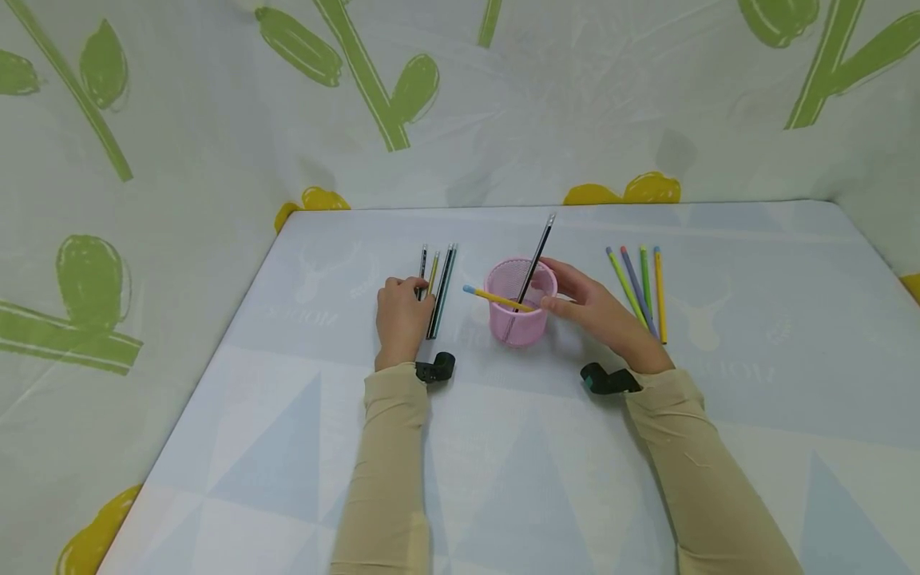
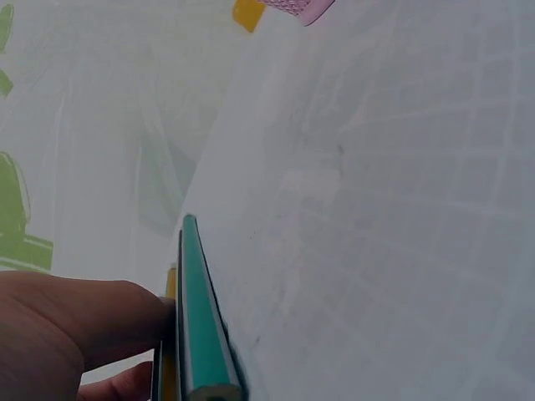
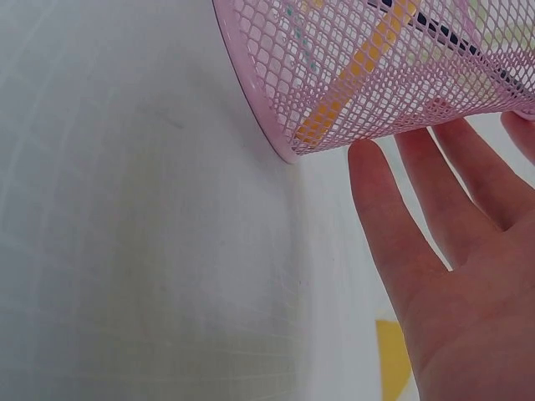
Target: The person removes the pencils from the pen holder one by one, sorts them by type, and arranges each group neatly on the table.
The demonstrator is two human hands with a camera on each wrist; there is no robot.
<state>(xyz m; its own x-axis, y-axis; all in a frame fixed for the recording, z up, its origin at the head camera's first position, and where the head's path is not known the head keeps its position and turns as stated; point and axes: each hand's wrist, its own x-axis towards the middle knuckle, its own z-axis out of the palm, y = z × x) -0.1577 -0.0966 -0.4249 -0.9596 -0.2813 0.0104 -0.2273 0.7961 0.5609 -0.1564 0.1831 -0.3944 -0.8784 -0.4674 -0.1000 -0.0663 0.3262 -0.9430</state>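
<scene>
At the left pencil group, my left hand (image 1: 404,315) pinches a black pencil (image 1: 422,259) with curled fingers. A yellow pencil (image 1: 434,267), a dark pencil (image 1: 440,297) and a teal pencil (image 2: 201,309) lie close beside it; the thumb hides part of the yellow one in the left wrist view. A pink mesh pencil cup (image 1: 519,326) stands upright in the middle. Inside it lean a black pencil (image 1: 541,243) and a blue-ended yellow pencil (image 1: 489,296). My right hand (image 1: 592,307) rests its nearly straight fingers (image 3: 430,192) against the cup's right side.
Right of the cup lie several pencils, among them a lime one (image 1: 624,279), a purple one (image 1: 636,279), a green one (image 1: 645,275) and a yellow one (image 1: 660,299). A pale patterned cloth covers the table (image 1: 517,479). Leaf-printed white sheeting (image 1: 503,120) hangs behind and beside it.
</scene>
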